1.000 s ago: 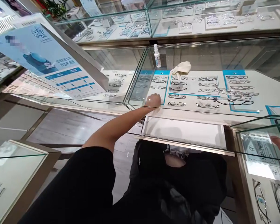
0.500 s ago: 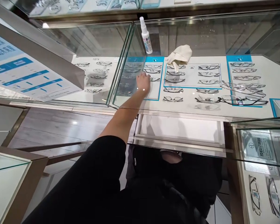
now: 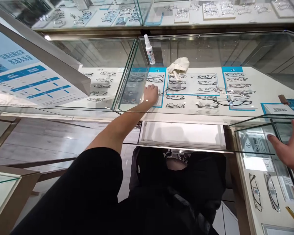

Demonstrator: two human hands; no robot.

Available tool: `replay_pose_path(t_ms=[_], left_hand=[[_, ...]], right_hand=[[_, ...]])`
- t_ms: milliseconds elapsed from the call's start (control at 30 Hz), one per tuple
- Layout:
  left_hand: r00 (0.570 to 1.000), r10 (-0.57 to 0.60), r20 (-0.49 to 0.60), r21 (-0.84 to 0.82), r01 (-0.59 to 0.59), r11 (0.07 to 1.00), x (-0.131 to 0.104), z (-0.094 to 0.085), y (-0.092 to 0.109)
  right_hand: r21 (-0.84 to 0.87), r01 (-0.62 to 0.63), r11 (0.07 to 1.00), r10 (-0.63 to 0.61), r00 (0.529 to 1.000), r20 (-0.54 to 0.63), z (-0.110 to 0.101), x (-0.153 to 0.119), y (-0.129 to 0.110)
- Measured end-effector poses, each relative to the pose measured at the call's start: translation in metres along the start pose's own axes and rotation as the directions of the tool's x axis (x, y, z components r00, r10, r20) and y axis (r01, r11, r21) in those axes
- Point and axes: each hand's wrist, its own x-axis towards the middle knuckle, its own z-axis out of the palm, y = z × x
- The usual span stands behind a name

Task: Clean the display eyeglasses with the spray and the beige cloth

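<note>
My left hand (image 3: 151, 94) is over the left part of the glass display case, its fingers bent together around one side of a pair of eyeglasses (image 3: 162, 92), which sticks out to its right. The palm side is hidden. Two more pairs lie just beyond on the same blue-edged card (image 3: 163, 85). My right hand (image 3: 287, 148) is at the right edge of the view, above the glass of the side case, thumb and fingers spread, holding nothing.
A white spray bottle (image 3: 150, 50) and a crumpled cream cloth (image 3: 181, 65) rest on the case's glass. Rows of eyeglasses lie inside. A large printed sign (image 3: 34, 71) stands left. Below the front edge is a pulled-out white drawer (image 3: 182, 134).
The view has shifted, showing more of the far shelves. My right hand has come further into view from the right. The eyeglasses by my left hand sit slightly nearer and tilted.
</note>
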Motion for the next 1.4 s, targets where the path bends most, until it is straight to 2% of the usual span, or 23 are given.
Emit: replay_pose_path(t_ms=[67,133,200,267,333,400,467,533,600,667,733,833,933,1000,1133,1267,1400], left_hand=[[0.999,0.015,0.031,0.026,-0.016,1.000,-0.021,-0.017,0.011],[0.998,0.049,0.040,0.008,-0.050,0.999,-0.042,-0.032,0.018],[0.993,0.095,0.064,-0.023,-0.093,0.995,-0.062,-0.042,0.019],[0.983,0.130,0.133,-0.070,-0.121,0.990,-0.078,-0.049,0.020],[0.959,0.141,0.246,-0.127,-0.113,0.985,-0.094,-0.055,0.024],[0.909,0.214,0.359,-0.190,-0.153,0.970,-0.111,-0.065,0.036],[0.850,0.304,0.430,-0.273,-0.199,0.941,-0.131,-0.081,0.057],[0.804,0.398,0.441,-0.345,-0.257,0.903,-0.150,-0.102,0.085],[0.783,0.459,0.419,-0.387,-0.303,0.871,-0.162,-0.127,0.115],[0.774,0.518,0.365,-0.392,-0.377,0.839,-0.166,-0.155,0.147],[0.780,0.566,0.267,-0.373,-0.458,0.807,-0.158,-0.184,0.176],[0.803,0.590,0.083,-0.259,-0.554,0.791,-0.129,-0.219,0.218],[0.825,0.562,-0.057,-0.188,-0.562,0.806,-0.085,-0.234,0.256],[0.837,0.534,-0.120,-0.173,-0.547,0.819,-0.054,-0.232,0.278],[0.865,0.494,-0.089,-0.105,-0.501,0.859,-0.007,-0.212,0.308],[0.896,0.443,-0.037,-0.016,-0.444,0.896,0.014,-0.190,0.322],[0.913,0.408,0.006,-0.025,-0.408,0.913,0.025,-0.173,0.326]], right_hand=[[0.059,-0.044,0.997,0.042,0.998,0.042,-0.012,-0.002,-0.013],[0.110,0.001,0.994,0.001,1.000,-0.017,-0.024,-0.008,-0.025],[0.148,-0.003,0.989,0.011,0.998,-0.057,-0.032,-0.013,-0.033],[0.181,-0.001,0.983,0.014,0.997,-0.070,-0.035,-0.016,-0.038],[0.203,-0.009,0.979,0.024,0.997,-0.069,-0.037,-0.016,-0.041],[0.223,-0.025,0.974,0.036,0.998,-0.046,-0.038,-0.016,-0.041],[0.233,-0.043,0.972,0.048,0.999,-0.018,-0.039,-0.016,-0.042],[0.237,-0.057,0.970,0.057,0.998,0.006,-0.041,-0.017,-0.043],[0.242,-0.064,0.968,0.060,0.998,0.024,-0.044,-0.018,-0.044],[0.251,-0.067,0.966,0.060,0.998,0.034,-0.046,-0.019,-0.045],[0.261,-0.068,0.963,0.062,0.998,0.033,-0.047,-0.019,-0.045],[0.273,-0.069,0.960,0.064,0.998,0.025,-0.046,-0.018,-0.046],[0.287,-0.060,0.956,0.058,0.998,0.016,-0.045,-0.018,-0.045],[0.297,-0.058,0.953,0.057,0.998,0.013,-0.045,-0.017,-0.045],[0.298,-0.060,0.953,0.055,0.998,0.027,-0.048,-0.018,-0.046],[0.300,-0.055,0.952,0.048,0.998,0.029,-0.048,-0.018,-0.047],[0.301,-0.051,0.952,0.046,0.999,0.021,-0.046,-0.017,-0.047]])
